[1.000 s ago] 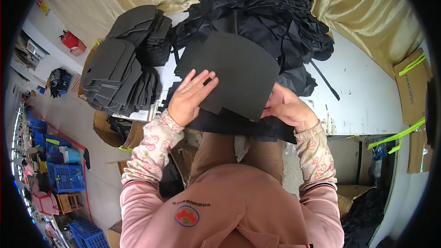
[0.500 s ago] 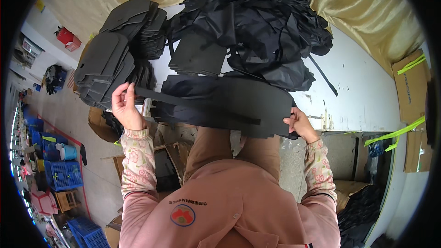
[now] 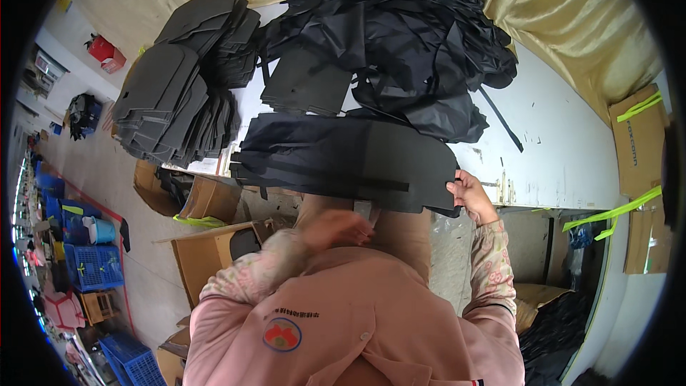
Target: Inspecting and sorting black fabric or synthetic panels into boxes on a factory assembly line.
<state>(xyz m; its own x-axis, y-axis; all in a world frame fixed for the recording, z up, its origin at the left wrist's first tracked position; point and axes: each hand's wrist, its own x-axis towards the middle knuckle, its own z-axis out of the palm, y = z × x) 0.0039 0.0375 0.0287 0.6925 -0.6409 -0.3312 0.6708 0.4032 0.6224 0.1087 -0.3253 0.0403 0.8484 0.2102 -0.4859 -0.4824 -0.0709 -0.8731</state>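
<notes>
Panel: the dark panel (image 3: 421,161) lies flat at the table's near edge, its rounded end toward 3 o'clock; all clock directions here run from it, with 12 o'clock away from the person. Its near edge reaches the lap.
Cloth: black cloth (image 3: 293,143) spreads on the 9 o'clock side, meeting the panel; how the layers overlap is hard to tell, dark on dark.
Strip: a thin dark strip (image 3: 389,186) lies along the near edge.
Right hand: at about 4 o'clock, the right hand (image 3: 468,193) pinches the panel's rounded end, thumb on top, the other fingers partly hidden; this grip probably keeps the layers from sliding.
Left hand: at 6 o'clock, the left hand (image 3: 339,229) is above the lap, apart from the panel, fingers bent and blurred; whether it holds anything, I cannot tell.
Small stack: at 11 o'clock, the small stack (image 3: 307,86) of flat pieces lies just beyond the cloth, seemingly placed within easy reach.
Big stacks: at 10 o'clock, leaning big stacks (image 3: 161,82) of similar shapes sit aside, perhaps to leave the middle for handling.
Heap: toward 12 o'clock, a crumpled black heap (image 3: 400,36) backs against the curtain (image 3: 572,14).
Carton: at 8 o'clock, an open carton (image 3: 200,254) stands below table height.
</notes>
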